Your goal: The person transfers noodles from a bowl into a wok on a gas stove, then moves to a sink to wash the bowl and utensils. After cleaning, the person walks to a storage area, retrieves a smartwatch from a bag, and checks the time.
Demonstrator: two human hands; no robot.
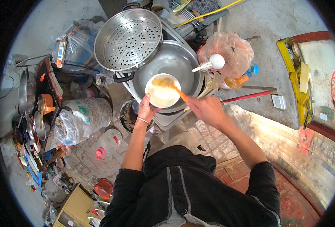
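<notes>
A white bowl is held at its left rim by my left hand, over the near part of a wide metal basin. My right hand grips the orange handle of a utensil whose blurred yellowish-brown head lies inside the bowl; whether it is a brush cannot be told. Pale material shows in the bowl, but its kind is unclear. A perforated metal steamer pot with dark handles overlaps the basin at the upper left.
Right of the basin, a white scoop-like item rests by a pinkish plastic bag. Wooden utensils lie at the basin's right edge. A dark bucket, a filled sack and a clear plastic jug stand or lie lower left.
</notes>
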